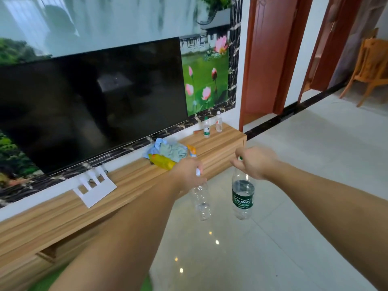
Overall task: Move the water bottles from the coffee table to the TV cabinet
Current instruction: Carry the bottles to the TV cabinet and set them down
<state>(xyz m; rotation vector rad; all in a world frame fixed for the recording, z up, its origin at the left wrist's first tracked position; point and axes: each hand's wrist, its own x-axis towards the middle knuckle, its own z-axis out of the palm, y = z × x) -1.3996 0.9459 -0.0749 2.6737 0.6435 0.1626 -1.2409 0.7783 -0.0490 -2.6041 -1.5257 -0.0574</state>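
My left hand (188,173) grips the neck of a clear, label-free water bottle (201,203) that hangs down over the floor. My right hand (255,162) holds a green-labelled water bottle (242,198) by its green cap, also hanging upright. Both hang in front of the long wooden TV cabinet (130,181), just short of its front edge. Two more small bottles stand at the cabinet's far right end: one with a green label (206,128) and one with a red label (218,122). The coffee table is out of view.
A black TV (90,103) hangs above the cabinet. On the cabinet top lie a white cut-out card (94,189) and a heap of cloth with yellow snack bags (168,154). Glossy tiled floor stretches right; red doors (270,55) and a wooden chair (371,66) stand beyond.
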